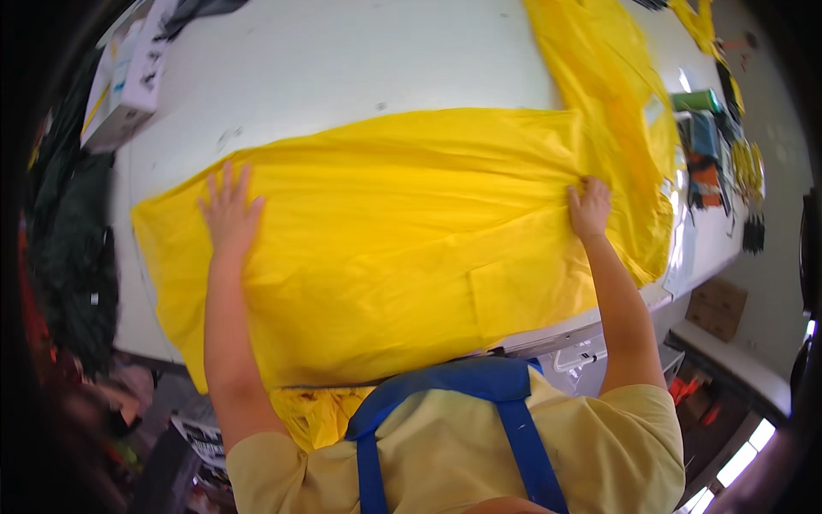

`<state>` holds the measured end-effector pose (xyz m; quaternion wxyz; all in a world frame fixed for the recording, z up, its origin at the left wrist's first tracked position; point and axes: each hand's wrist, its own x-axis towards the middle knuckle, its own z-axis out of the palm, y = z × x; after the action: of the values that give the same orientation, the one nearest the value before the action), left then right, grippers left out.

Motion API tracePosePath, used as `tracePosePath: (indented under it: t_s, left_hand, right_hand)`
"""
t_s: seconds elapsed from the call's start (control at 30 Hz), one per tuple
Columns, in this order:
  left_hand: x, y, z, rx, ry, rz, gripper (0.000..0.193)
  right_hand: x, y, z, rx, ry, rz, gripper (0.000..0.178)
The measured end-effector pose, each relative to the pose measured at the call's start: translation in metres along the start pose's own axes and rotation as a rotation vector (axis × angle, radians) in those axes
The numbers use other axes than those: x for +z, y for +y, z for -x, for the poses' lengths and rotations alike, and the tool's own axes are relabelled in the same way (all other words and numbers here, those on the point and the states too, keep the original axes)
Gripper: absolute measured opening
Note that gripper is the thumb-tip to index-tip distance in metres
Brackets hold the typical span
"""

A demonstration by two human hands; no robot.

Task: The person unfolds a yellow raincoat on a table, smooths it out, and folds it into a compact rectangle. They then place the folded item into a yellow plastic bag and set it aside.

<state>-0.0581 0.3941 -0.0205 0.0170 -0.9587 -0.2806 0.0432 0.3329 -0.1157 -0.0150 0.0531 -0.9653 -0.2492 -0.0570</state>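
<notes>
My left hand (229,216) is palm down, fingers (228,182) spread, thumb (257,206) angled inward. My right hand (592,211) is bent at the fingers; whether its fingertips meet, I cannot confirm. My left forearm (228,325) and right forearm (622,300) are bare, extended forward, well apart.

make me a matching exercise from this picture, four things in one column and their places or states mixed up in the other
Things
1. left hand
2. right hand
3. white box
4. green cylinder

Places or states
A. near the left edge of the white table
B. on the right, beyond the yellow fabric
C. on the fabric's right part, where creases converge
D. fingers spread on the fabric's left part

Right pairs: 1-D, 2-C, 3-A, 4-B
</notes>
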Motion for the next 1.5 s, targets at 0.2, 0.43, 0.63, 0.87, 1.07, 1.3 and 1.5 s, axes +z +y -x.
tracePosePath:
  t_s: [0.2, 0.43, 0.63, 0.87, 1.07, 1.3, 1.5]
  left_hand:
    - [-0.009, 0.055, -0.022, 0.016, 0.152, 0.212, 0.062]
    - [-0.079, 0.367, -0.082, 0.592, -0.064, 0.830, 0.064]
    - [-0.047, 0.497, -0.135, 0.609, 0.131, 0.650, 0.067]
    - [-0.058, 0.521, -0.156, 0.496, -0.008, 0.535, 0.066]
    - [-0.069, 0.527, -0.163, 0.414, -0.277, 0.413, 0.058]
    - [-0.100, 0.472, -0.094, 0.454, -0.685, 1.130, 0.044]
    - [-0.118, 0.330, -0.072, 0.265, 0.149, 0.651, 0.054]
  right_hand:
    - [-0.051, 0.036, -0.163, -0.148, 0.165, -0.307, 0.037]
    - [0.015, 0.040, -0.367, 0.164, -0.136, -0.059, 0.071]
    - [-0.008, 0.053, -0.385, 0.478, -0.363, -1.678, 0.028]
    - [-0.080, 0.087, -0.319, -0.087, -0.099, -1.901, 0.043]
    - [-0.100, -0.071, -0.190, -0.753, -0.176, -0.617, 0.053]
    - [-0.132, -0.017, -0.082, -0.644, -0.272, -0.300, 0.071]
    - [-0.107, 0.128, -0.040, -0.282, -0.174, -0.099, 0.057]
